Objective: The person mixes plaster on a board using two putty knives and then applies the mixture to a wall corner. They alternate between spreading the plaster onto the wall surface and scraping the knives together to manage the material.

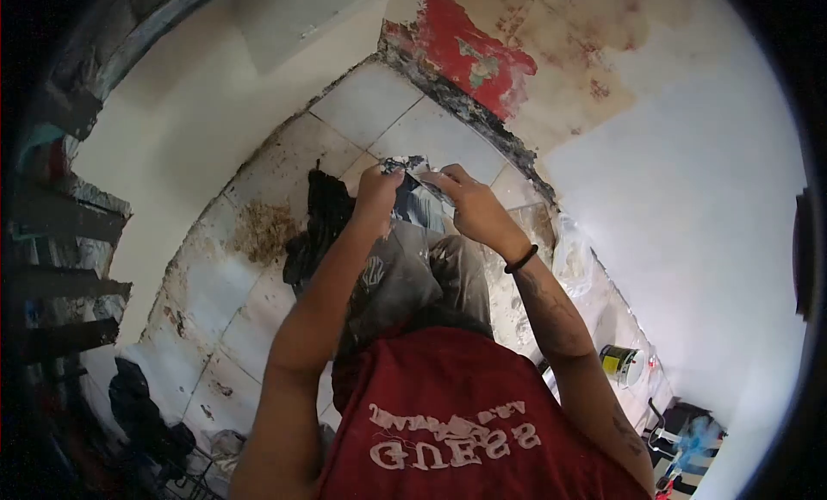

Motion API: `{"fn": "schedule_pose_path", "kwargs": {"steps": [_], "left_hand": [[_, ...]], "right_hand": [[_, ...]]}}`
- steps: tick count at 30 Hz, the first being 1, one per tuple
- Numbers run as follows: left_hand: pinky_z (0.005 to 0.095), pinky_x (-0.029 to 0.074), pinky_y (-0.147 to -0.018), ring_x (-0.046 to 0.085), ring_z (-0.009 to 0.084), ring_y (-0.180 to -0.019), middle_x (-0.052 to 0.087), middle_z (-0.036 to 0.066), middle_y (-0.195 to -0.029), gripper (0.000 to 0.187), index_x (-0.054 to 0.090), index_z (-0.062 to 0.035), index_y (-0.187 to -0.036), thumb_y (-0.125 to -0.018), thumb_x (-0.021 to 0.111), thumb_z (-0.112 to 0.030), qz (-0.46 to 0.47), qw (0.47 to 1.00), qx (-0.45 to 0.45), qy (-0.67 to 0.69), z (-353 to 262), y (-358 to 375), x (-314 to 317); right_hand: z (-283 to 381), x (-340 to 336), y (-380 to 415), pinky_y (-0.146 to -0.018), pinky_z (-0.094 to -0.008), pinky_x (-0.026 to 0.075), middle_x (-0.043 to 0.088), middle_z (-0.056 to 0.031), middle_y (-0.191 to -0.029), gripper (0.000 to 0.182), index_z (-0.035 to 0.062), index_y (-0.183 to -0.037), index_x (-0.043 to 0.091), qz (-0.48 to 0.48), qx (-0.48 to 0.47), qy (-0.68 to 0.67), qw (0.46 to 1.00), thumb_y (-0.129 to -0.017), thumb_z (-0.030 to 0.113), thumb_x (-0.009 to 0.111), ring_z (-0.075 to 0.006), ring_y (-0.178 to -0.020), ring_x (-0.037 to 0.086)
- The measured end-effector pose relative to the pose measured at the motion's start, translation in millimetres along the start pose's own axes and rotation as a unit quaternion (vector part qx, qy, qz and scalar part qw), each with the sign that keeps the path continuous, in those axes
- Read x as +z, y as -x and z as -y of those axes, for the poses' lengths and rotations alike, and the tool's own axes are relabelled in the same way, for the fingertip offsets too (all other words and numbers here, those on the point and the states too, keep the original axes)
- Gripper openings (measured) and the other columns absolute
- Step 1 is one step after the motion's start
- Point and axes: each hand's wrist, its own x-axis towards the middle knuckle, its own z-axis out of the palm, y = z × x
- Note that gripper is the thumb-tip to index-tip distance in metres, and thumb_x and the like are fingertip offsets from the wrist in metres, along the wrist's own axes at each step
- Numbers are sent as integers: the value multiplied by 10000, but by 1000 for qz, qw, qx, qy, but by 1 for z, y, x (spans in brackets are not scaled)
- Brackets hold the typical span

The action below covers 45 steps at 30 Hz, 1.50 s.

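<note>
Both of my hands are in front of my knees, close together over the tiled floor. My left hand (379, 194) is closed on the left side of a flat, paint-stained piece (405, 165) with black and white smears. My right hand (472, 203) has its fingers wrapped round a thin grey blade-like tool (436, 186), which meets the stained piece. Below them a dark, white-streaked surface (417, 205) shows between my hands. A black band circles my right wrist.
Black cloth or plastic (326, 211) lies left of my knees on dirty floor tiles (245, 298). Walls with peeling red paint (482, 61) rise ahead. A paint bucket (622, 366) stands at the right, near a cluttered corner. Dark slats (69, 280) are at the left.
</note>
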Motion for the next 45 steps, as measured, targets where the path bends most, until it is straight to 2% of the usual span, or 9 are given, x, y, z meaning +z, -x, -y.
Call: {"fn": "schedule_pose_path", "kwargs": {"steps": [11, 14, 16, 18, 22, 28, 30, 37, 45], "left_hand": [[392, 479, -625, 590, 254, -734, 581, 149, -893, 199, 543, 30, -960, -818, 564, -107, -56, 926, -180, -328, 14, -95, 2], [382, 492, -607, 604, 251, -711, 594, 138, -860, 170, 558, 22, -925, -815, 570, -106, -44, 922, -185, -337, 27, -112, -4], [375, 501, -594, 614, 250, -695, 602, 130, -838, 152, 568, 17, -901, -812, 575, -106, -1, 924, -144, -355, 40, -119, -15], [369, 510, -582, 623, 248, -680, 610, 123, -816, 135, 578, 11, -877, -810, 579, -105, 81, 931, -40, -354, 62, -123, -36], [304, 512, -627, 613, 162, -717, 614, 48, -813, 139, 580, -26, -918, -789, 597, -74, 65, 989, -110, 76, 38, -47, -24], [307, 520, -672, 618, 152, -747, 617, 41, -831, 125, 589, -44, -923, -799, 578, -46, 68, 980, -44, 182, 22, 28, 11], [312, 521, -684, 621, 164, -754, 620, 48, -855, 121, 596, -40, -923, -804, 572, -46, 54, 972, -66, 219, 23, 34, 25], [306, 498, -683, 604, 154, -752, 607, 46, -855, 119, 587, -31, -922, -809, 550, -32, 33, 971, -69, 227, 7, 43, 27], [307, 413, -654, 522, 141, -689, 580, 65, -767, 138, 567, 26, -884, -830, 562, -101, -20, 981, 140, -135, 5, 49, 27]], "right_hand": [[-53, 24, 2, -657, -317, 467, 614, -131, -842, 555, 89, -1174, 538, 148, 25, -180, 972, -638, -49, 494, -198, -781, 588], [-25, -25, 4, -610, -262, 462, 613, -133, -838, 644, 114, -1228, 519, 285, 227, -250, 897, -606, -53, 511, -135, -702, 559], [-50, -16, 23, -612, -214, 465, 633, -144, -858, 706, 140, -1254, 504, 213, 178, -424, 862, -579, -64, 526, -118, -761, 600], [-37, -21, 47, -654, -219, 470, 641, -129, -905, 705, 139, -1248, 508, 83, 206, -679, 700, -573, -66, 535, -132, -805, 618], [-71, -40, 83, -765, -262, 463, 569, -148, -1143, 604, 89, -1190, 540, -115, -129, -224, 959, -611, -81, 526, -212, -971, 591], [9, -64, 75, -856, -288, 434, 472, -112, -1219, 633, 81, -1216, 469, -163, 75, -342, 922, -630, -156, 458, -258, -1074, 513], [22, -54, 67, -886, -317, 435, 410, -114, -1266, 712, 97, -1255, 425, -173, -45, -231, 956, -603, -187, 448, -283, -1121, 483], [-17, -10, 88, -934, -401, 417, 323, -169, -1307, 783, 137, -1280, 393, -44, 90, -95, 990, -570, -195, 421, -396, -1177, 405], [36, -32, 64, -947, -415, 397, 407, -181, -1218, 586, 100, -1244, 425, -43, 49, -105, 992, -691, -89, 462, -364, -1126, 445]]}}
